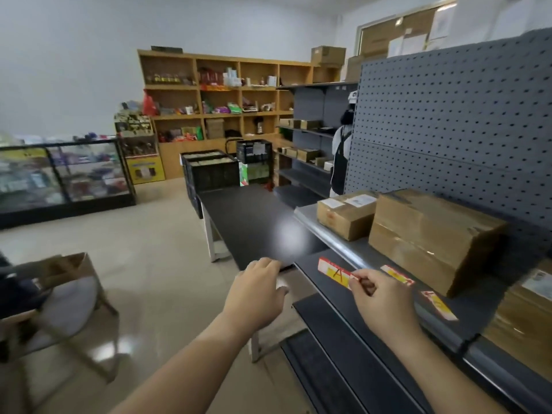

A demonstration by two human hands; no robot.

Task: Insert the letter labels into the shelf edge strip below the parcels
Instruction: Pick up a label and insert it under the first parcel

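Observation:
My right hand [380,297] pinches the right end of a red, white and yellow label marked "A" [333,271], held just below the grey shelf edge strip [343,249]. Two more labels sit along the strip to the right, one [397,274] near my knuckles and another [439,304] further along. Above the strip, two taped cardboard parcels stand on the shelf: a small one [346,213] and a large one [430,237]. My left hand [260,289] rests on the near corner of a black table [248,216], fingers spread, holding nothing.
Dark lower shelves [358,354] step out beneath my right arm. A grey pegboard [448,121] backs the shelving. A person stands behind the rack's far end [342,150]. Black crates [212,171] sit beyond the table. A chair with a paper bag [68,282] stands at the left.

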